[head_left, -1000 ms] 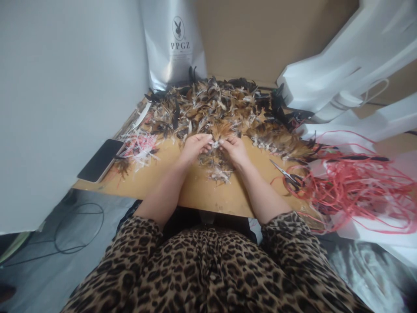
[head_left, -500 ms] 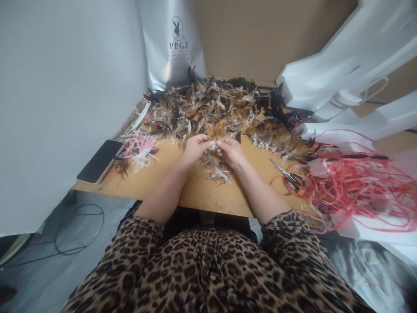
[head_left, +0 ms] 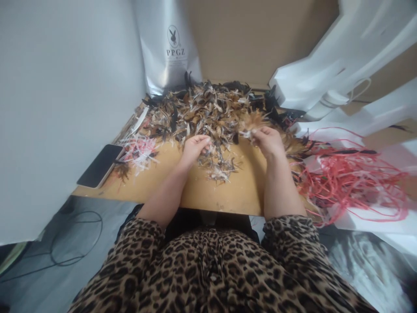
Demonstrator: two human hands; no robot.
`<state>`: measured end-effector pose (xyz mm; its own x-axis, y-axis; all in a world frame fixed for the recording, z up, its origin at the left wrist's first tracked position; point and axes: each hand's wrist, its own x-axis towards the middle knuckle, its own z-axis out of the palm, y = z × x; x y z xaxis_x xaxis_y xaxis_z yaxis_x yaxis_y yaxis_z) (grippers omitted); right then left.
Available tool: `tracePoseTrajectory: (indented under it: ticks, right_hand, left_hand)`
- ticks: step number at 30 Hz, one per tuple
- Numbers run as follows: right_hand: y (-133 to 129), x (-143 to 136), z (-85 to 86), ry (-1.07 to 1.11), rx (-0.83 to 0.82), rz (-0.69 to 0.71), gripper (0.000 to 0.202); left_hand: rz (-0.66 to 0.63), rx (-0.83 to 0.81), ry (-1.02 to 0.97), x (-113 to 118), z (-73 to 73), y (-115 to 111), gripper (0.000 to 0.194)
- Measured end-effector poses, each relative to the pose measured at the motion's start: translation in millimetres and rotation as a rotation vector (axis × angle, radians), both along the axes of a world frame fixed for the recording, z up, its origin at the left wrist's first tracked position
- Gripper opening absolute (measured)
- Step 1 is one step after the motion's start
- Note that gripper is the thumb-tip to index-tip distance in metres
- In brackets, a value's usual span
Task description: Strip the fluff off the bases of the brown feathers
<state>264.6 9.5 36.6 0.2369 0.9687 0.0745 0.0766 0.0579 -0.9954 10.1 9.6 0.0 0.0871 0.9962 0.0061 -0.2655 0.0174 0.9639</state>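
A wide pile of brown, white and black feathers (head_left: 208,108) covers the back of the wooden table (head_left: 156,174). My right hand (head_left: 269,141) pinches a tuft of orange-brown feathers (head_left: 256,122) by its white lower end, above the pile's right side. Near the middle, my left hand (head_left: 196,149) has thumb and fingertips pressed together; whatever they hold, if anything, is too small to make out. Between my hands, closer to the front edge, lies a small heap of pale feather bits (head_left: 221,170).
A phone (head_left: 100,166) lies at the table's left edge, beside pink and white strips (head_left: 140,151). Tangled red ribbon (head_left: 353,184) fills the right side. Behind stand a silver bag (head_left: 172,65) and white packaging (head_left: 302,82).
My right hand has moved away from my left, to the right, carrying the feather tuft. It now hangs near the right side of the pile, and my arm hides the scissors.
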Motion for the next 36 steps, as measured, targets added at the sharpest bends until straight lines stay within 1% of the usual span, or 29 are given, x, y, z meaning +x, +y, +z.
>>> tracePoseTrajectory:
  ticks: [1,2,5,7,10,16,19,21,24,26,28,30,32,36]
  right_hand:
    - [-1.7,13.0,-0.7,-0.025,0.009,-0.086,0.024]
    - [-3.6,25.0,-2.9,-0.055,0.001,-0.142,0.023]
    - [-9.1,51.9,-15.9,-0.121,-0.090,-0.205,0.017]
    - [-11.9,60.5,-24.3,-0.191,-0.134,-0.260,0.014]
    - [-14.0,61.4,-29.3,-0.362,-0.189,-0.314,0.013]
    - [-9.5,56.2,-28.7,-0.686,-0.285,-0.353,0.016]
    - [-5.9,59.0,-35.0,-0.838,-0.259,-0.401,0.016]
    - [-4.9,61.3,-38.9,-0.888,-0.226,-0.436,0.014]
    - [-5.6,63.5,-39.9,-0.811,-0.160,-0.507,0.012]
    - [-7.1,63.3,-36.7,-0.697,-0.083,-0.561,0.011]
    - [-9.4,60.8,-31.2,-0.549,-0.003,-0.561,0.011]
    - [-11.7,55.8,-24.3,-0.366,0.046,-0.501,0.012]
    - [-12.8,49.9,-17.6,-0.175,0.061,-0.421,0.014]
    - [-4.9,46.8,-11.2,0.193,0.027,-0.275,0.021]
  left_hand:
    - [0.000,-0.003,-0.008,-0.6,-0.5,0.4,0.026]
    - [-0.004,-0.003,-0.014,-1.1,-1.0,0.8,0.026]
    - [-0.026,0.002,-0.020,-1.7,-2.4,1.1,0.026]
    - [-0.043,-0.007,-0.017,-2.1,-3.4,1.3,0.026]
    - [-0.050,-0.023,-0.013,-3.8,-5.6,2.9,0.026]
    - [-0.013,-0.029,-0.027,-8.5,-8.7,8.1,0.024]
    - [-0.010,-0.035,-0.029,-8.7,-8.2,8.7,0.024]
    - [-0.010,-0.033,-0.029,-8.5,-7.6,8.6,0.025]
    - [-0.010,-0.029,-0.032,-8.3,-6.7,8.2,0.025]
    - [-0.006,-0.027,-0.035,-8.2,-6.4,8.0,0.025]
    - [-0.002,-0.024,-0.036,-8.1,-6.4,7.9,0.025]
    - [0.002,-0.019,-0.041,-8.1,-6.4,8.0,0.026]
    - [0.006,-0.012,-0.054,-8.8,-6.1,8.2,0.025]
    - [0.052,0.009,-0.098,-13.4,-2.9,9.5,0.023]
